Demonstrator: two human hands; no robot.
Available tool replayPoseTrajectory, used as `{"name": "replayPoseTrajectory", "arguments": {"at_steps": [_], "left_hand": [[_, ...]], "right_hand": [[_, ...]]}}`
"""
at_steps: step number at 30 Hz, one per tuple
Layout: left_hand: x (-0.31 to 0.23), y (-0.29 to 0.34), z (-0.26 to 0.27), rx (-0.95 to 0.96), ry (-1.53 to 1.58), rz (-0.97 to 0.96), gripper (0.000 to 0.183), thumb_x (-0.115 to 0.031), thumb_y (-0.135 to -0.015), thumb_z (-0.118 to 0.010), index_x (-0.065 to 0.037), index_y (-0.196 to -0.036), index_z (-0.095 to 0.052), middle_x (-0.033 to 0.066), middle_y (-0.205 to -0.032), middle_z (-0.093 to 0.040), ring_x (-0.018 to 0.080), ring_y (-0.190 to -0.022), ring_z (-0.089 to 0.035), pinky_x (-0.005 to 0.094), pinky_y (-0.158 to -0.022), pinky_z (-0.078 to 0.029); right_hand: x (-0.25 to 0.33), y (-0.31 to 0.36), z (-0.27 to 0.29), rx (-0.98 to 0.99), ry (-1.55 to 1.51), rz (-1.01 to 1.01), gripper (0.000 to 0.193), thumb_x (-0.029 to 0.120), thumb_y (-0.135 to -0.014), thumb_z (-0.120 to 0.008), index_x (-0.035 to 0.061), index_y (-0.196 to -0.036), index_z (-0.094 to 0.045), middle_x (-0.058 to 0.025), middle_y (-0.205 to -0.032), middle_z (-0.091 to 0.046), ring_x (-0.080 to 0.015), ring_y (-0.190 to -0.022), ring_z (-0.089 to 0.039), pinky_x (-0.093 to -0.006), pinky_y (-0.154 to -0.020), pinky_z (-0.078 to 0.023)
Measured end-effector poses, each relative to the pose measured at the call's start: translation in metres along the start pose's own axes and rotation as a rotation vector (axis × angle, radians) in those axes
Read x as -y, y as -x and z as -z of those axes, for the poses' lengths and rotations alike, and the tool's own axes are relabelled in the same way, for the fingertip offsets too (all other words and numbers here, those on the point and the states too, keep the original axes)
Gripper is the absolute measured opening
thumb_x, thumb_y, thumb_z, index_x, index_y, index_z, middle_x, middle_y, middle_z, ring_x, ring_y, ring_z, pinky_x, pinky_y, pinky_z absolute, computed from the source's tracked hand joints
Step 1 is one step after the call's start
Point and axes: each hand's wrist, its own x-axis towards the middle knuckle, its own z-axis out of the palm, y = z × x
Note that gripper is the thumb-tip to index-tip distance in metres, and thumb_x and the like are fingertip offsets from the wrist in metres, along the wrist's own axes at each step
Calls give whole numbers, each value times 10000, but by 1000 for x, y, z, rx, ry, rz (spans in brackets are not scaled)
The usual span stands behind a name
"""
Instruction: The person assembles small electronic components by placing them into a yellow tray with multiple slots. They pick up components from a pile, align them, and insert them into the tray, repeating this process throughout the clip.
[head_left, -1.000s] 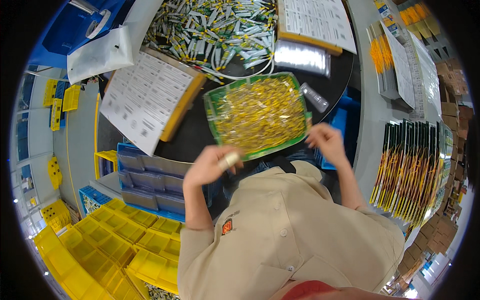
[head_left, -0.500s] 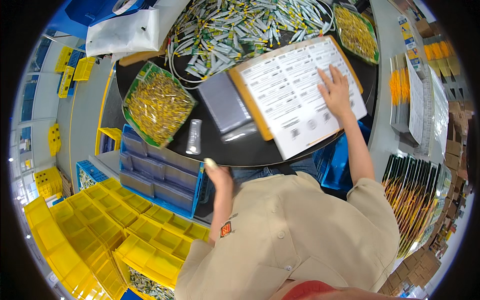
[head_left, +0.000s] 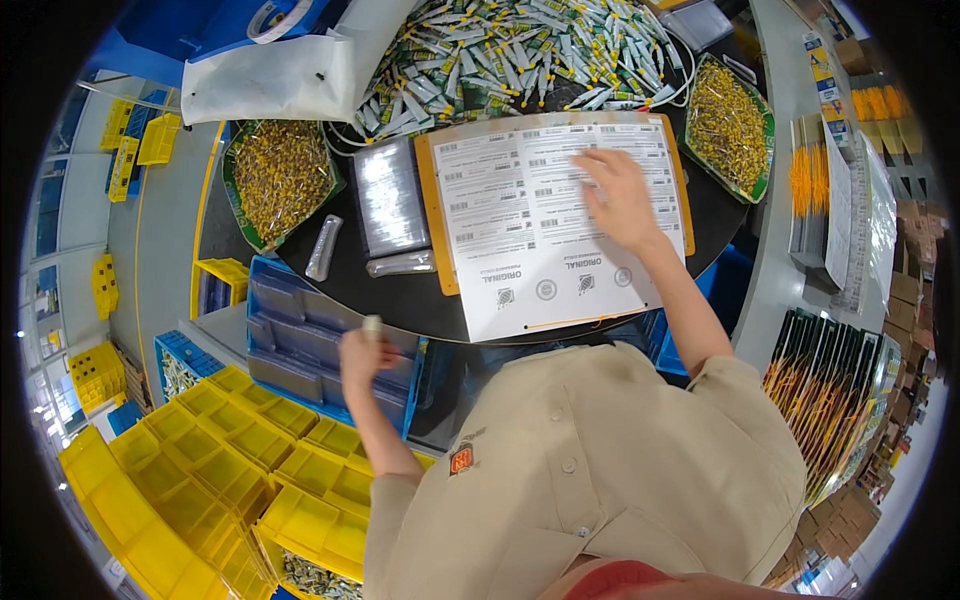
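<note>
My right hand (head_left: 618,200) lies open on a white sheet of printed labels (head_left: 490,225), its fingers loosely spread. Under the sheet is a brown clipboard (head_left: 434,220) on the round black table. My left hand (head_left: 366,358), slightly blurred, is raised with curled fingers over a blue crate (head_left: 262,345) of flat, clear plastic pieces. A pale cover or small object (head_left: 372,325) shows at one fingertip. Whether those fingers hold anything is hidden. Beside the clipboard lie a stack of clear plastic sleeves (head_left: 388,200) and a narrow clear packet (head_left: 322,248).
Small tubes (head_left: 510,55) are heaped at the far side. Bags of yellow-tipped pieces stand left (head_left: 280,175) and right (head_left: 730,125). Yellow bins (head_left: 215,440) are stacked at lower left. White sheeting (head_left: 265,80) hangs at upper left; packed dark cards (head_left: 825,390) stand right.
My left hand has moved left, from the table's edge to over the blue crate. The sheet and clipboard appear straighter and further left in view, with my right hand still on them.
</note>
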Motion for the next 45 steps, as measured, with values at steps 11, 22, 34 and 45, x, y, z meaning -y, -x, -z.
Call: {"name": "replayPoseTrajectory", "arguments": {"at_steps": [11,22,34,45], "left_hand": [[-92,74,-58,213,99,-943,422,-316,-996,-512,9,-1230,-645,208,-1212,-669,307,-1156,-622,428,-1031,-445],[-56,-137,68,-675,-603,-747,469,-265,-941,-691,30,-1271,-534,296,-1142,-537,430,-997,-531,485,-888,-451],[-192,17,-56,-293,114,-1230,184,-180,-959,-589,-21,-1004,-669,43,-836,-625,115,-728,-567,287,-668,-465],[-195,69,-160,497,427,-874,145,-33,-856,-756,-19,-986,-691,66,-960,-725,134,-910,-664,283,-825,-523]], "right_hand": [[96,-37,118,91,455,877,227,142,-748,-685,236,-952,-717,10,-910,-684,-249,-1171,-589,-502,-1129,-362],[-1,520,466,-1864,331,-716,507,260,-983,-618,-56,-1372,-539,-161,-1311,-615,-237,-1150,-592,-346,-955,-495],[-36,793,489,-596,434,-1962,548,424,-803,-625,-53,-1052,-727,-272,-1010,-721,-406,-946,-707,-513,-788,-530],[33,83,45,96,-601,-215,304,0,-853,-697,20,-1154,-655,-99,-1040,-700,-223,-947,-677,-348,-893,-544]]}}
